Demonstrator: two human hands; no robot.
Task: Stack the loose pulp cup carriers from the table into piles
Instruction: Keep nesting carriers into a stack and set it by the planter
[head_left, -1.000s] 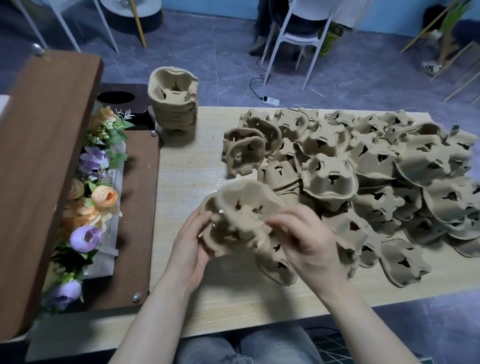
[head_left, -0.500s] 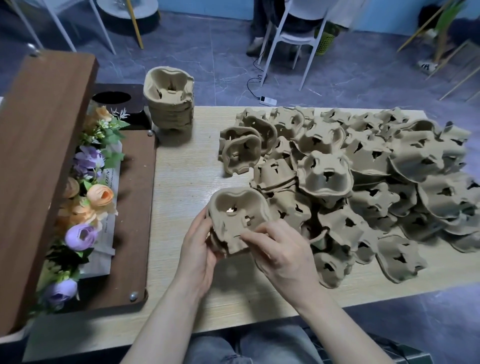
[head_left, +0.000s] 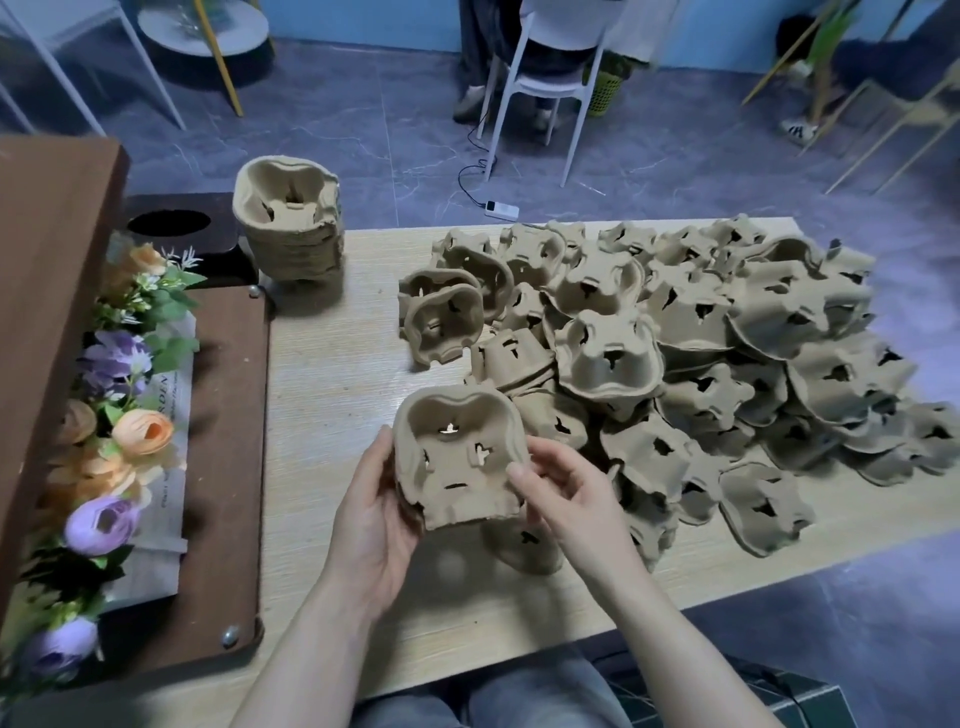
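I hold a small nested bundle of brown pulp cup carriers (head_left: 457, 460) above the near middle of the wooden table (head_left: 332, 374), hollow side toward me. My left hand (head_left: 371, 512) grips its left edge and underside. My right hand (head_left: 561, 486) pinches its right rim with thumb and fingers. A big heap of loose carriers (head_left: 691, 358) covers the table's right half. One tall neat pile of carriers (head_left: 291, 228) stands at the far left corner of the table. Another loose carrier (head_left: 527, 545) lies just below the bundle.
A dark brown board (head_left: 223, 467) with artificial flowers (head_left: 111, 441) lies along the left, beside a raised brown panel (head_left: 47, 291). A white chair (head_left: 545, 78) with a seated person, a power strip (head_left: 501, 209) and a round table base (head_left: 202, 26) are on the floor beyond.
The carriers in my hands went from a loose, splayed clump to a nested bundle turned hollow side up. My right hand slid from on top to the right rim.
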